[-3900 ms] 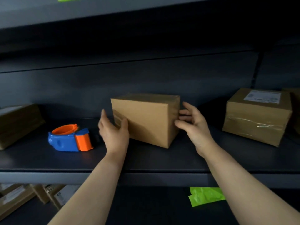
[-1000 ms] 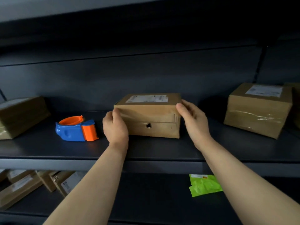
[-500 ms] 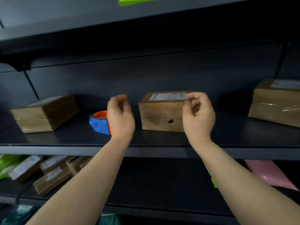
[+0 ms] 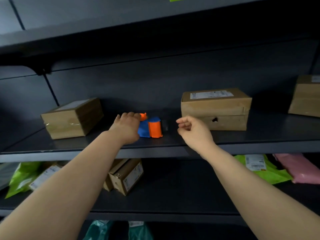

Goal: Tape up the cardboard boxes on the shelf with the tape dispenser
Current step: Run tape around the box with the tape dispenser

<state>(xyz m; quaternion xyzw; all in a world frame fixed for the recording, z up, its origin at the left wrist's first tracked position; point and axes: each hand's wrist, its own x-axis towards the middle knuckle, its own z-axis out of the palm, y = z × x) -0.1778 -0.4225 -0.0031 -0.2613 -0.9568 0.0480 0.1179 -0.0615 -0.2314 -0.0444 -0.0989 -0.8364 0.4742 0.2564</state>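
Tape dispenser (image 4: 153, 128), blue and orange, is lying on the shelf (image 4: 268, 134) between the left box (image 4: 72, 118) and the middle box (image 4: 216, 108), near both and touching neither. You are laying your left hand (image 4: 127, 126) over its left end. The fingers are reaching over the top and out of view, so I cannot tell whether they are gripping it or only resting on it. Your right hand (image 4: 194, 129) is hovering just right of the dispenser, fingers loosely curled, holding nothing. Judging by the glossy streak across its front, the left box is already wearing tape. The middle box is showing a label on top, a seam along its front and a small hole; the light is too dim to tell whether that seam is sealed. The right box (image 4: 306, 97) is running off the picture's edge. I am reading this as partway: you are taking up the tool, and the middle box, perhaps also the lower boxes (image 4: 127, 174), are likely waiting.
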